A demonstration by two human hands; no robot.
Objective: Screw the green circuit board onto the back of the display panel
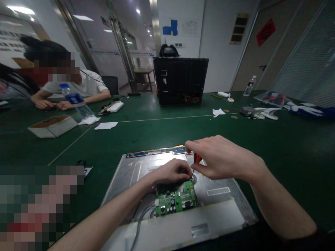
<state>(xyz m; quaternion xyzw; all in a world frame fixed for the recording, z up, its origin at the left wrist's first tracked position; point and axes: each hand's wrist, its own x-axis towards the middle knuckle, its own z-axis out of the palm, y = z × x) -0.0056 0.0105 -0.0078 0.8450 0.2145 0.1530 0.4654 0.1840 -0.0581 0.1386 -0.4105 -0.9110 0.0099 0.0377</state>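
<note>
My right hand (pixel 217 157) grips the red and black handle of a screwdriver (pixel 197 158), whose thin shaft points down at the upper right corner of a green circuit board (pixel 176 200). My left hand (pixel 174 170) is closed in a pinch beside the screwdriver's tip; whatever sits between the fingertips is too small to make out. The board lies on a metal display panel (pixel 218 205) that rests flat on the table. Grey cables (pixel 140 219) run from the board's left side. A narrow blue circuit strip (pixel 154 152) lines the panel's far edge.
A black open-backed case (pixel 181 82) stands across the green table (pixel 141 132). On the left are a paper box (pixel 53 127), a tilted water bottle (pixel 77 101) and a seated person (pixel 89 80). Gloves (pixel 267 112), another bottle (pixel 250 86) and a plastic bag (pixel 272 98) lie right.
</note>
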